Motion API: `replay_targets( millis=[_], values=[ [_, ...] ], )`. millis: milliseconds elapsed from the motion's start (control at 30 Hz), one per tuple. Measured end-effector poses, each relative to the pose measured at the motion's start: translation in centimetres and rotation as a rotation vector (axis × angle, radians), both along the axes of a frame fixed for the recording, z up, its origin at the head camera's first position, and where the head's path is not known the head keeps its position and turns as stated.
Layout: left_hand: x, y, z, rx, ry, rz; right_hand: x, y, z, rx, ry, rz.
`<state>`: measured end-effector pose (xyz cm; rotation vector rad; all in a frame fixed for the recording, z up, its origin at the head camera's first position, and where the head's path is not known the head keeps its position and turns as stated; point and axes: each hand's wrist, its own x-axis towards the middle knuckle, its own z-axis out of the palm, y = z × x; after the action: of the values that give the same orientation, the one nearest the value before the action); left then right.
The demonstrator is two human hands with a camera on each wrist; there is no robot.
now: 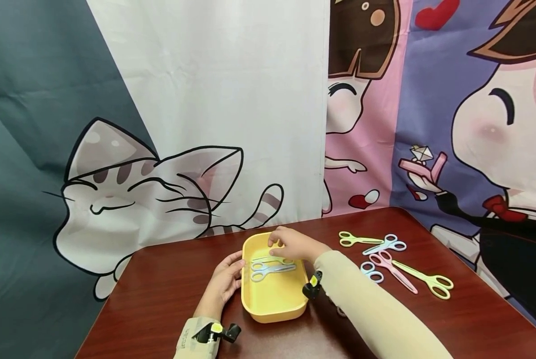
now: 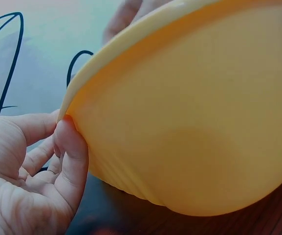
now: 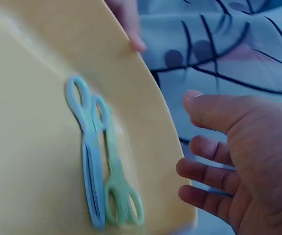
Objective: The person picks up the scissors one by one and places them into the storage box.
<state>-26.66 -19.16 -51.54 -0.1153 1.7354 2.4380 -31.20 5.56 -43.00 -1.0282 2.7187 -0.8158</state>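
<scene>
A yellow plastic tray (image 1: 274,317) stands on the table, holding blue scissors (image 1: 272,269) and green scissors (image 1: 271,259) side by side toward its far end. My left hand (image 1: 225,280) pinches the tray's left rim between thumb and finger, as the left wrist view shows up close. Over the tray's far right part is my right hand (image 1: 295,243), its fingers loosely bent and holding nothing. In the right wrist view the right thumb and fingers (image 3: 204,172) are spread apart near the tray wall, beside the green scissors.
Right of the tray, several scissors lie on the dark red table (image 1: 160,299): yellow-green (image 1: 362,241), blue (image 1: 387,244), pink (image 1: 398,272) and another yellow-green pair (image 1: 422,275). More blue scissors (image 1: 372,273) are partly hidden by the right sleeve. A printed curtain (image 1: 232,99) hangs behind.
</scene>
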Motion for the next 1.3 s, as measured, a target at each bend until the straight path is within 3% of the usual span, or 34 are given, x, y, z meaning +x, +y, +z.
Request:
replay_targets(
  millis=[233, 433, 600, 900, 1100, 1300],
  values=[
    [0.0, -0.2, 0.1, 0.007, 0.009, 0.007, 0.6, 5.5, -1.3, -0.238, 0.147, -0.061],
    [0.1, -0.5, 0.0, 0.008, 0.016, 0.013, 2.1, 11.4, -3.5, -0.413, 0.297, -0.199],
    [0.2, -0.5, 0.1, 0.016, -0.001, 0.026, 3.4, 16.7, -5.3, -0.339, 0.442, -0.314],
    [0.2, -0.3, -0.1, 0.024, 0.0, 0.009, 5.9, 24.4, -7.2, -0.177, 0.482, -0.543],
    [0.2, -0.3, -0.1, 0.025, -0.008, -0.002, 7.2, 28.1, -8.7, -0.02, 0.421, -0.689],
    [0.2, -0.1, 0.0, 0.027, -0.009, 0.002, 8.1, 29.5, -9.5, 0.048, 0.343, -0.773]
  ],
)
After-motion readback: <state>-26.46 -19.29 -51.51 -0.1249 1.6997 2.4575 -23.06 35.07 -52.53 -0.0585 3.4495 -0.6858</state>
